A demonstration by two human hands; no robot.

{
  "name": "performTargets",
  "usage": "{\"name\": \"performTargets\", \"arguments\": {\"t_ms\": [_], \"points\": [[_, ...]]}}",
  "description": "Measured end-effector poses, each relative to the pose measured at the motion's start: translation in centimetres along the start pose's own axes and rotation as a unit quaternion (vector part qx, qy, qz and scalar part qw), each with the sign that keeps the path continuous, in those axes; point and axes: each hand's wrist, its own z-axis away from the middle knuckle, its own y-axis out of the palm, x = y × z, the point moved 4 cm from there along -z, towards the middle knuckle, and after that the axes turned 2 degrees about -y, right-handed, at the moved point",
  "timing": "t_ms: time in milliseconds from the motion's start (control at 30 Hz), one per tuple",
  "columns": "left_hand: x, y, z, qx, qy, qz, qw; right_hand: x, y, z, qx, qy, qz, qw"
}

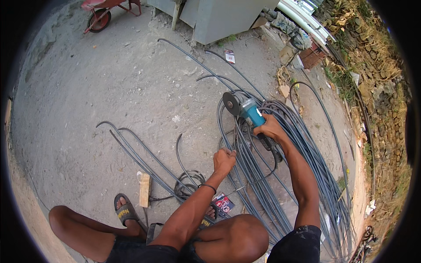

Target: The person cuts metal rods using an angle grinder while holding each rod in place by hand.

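Note:
My right hand (270, 128) is wrapped round the blue body of an angle grinder (252, 115). Its dark cutting disc (230, 104) faces away to the upper left, above the bent ends of several steel rebars (302, 153). My left hand (224, 161) is closed at the left edge of this bundle, with its fingers round a rebar; the grip itself is partly hidden. The grinder's black cable (258, 180) hangs from its rear and runs back toward the lower left. Whether the disc is spinning cannot be made out.
A wooden block (144, 190) and coiled dark wire (189, 182) lie near my sandalled foot (127, 211). Loose bent rebars (140, 155) stretch over the dusty ground. A red wheelbarrow (109, 11) and grey slab-sided structure (223, 19) stand farther off; a stone wall (390, 105) is at right.

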Motion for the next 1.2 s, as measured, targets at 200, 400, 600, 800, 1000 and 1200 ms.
{"name": "performTargets", "arguments": {"t_ms": [200,400,600,800,1000,1200], "points": [[0.0,0.0,0.0,0.000,-0.005,-0.014,1.000,0.1,0.2,-0.1,0.001,0.006,0.010,1.000],[-0.1,-0.1,0.1,0.005,0.005,-0.015,1.000,-0.4,0.4,-0.6,0.005,0.008,0.000,1.000],[0.6,0.1,-0.4,0.000,0.013,-0.009,1.000,0.3,0.4,-0.3,0.000,0.015,0.000,1.000],[1.3,0.3,-0.9,-0.005,-0.001,-0.024,1.000,0.7,0.5,0.0,-0.007,0.000,-0.017,1.000],[1.2,0.3,-0.8,-0.010,0.017,-0.010,1.000,0.2,0.6,-0.5,-0.024,-0.008,-0.019,1.000],[0.4,0.1,-0.2,0.008,0.001,0.013,1.000,0.0,0.6,-0.4,-0.018,-0.001,-0.020,1.000]]}}
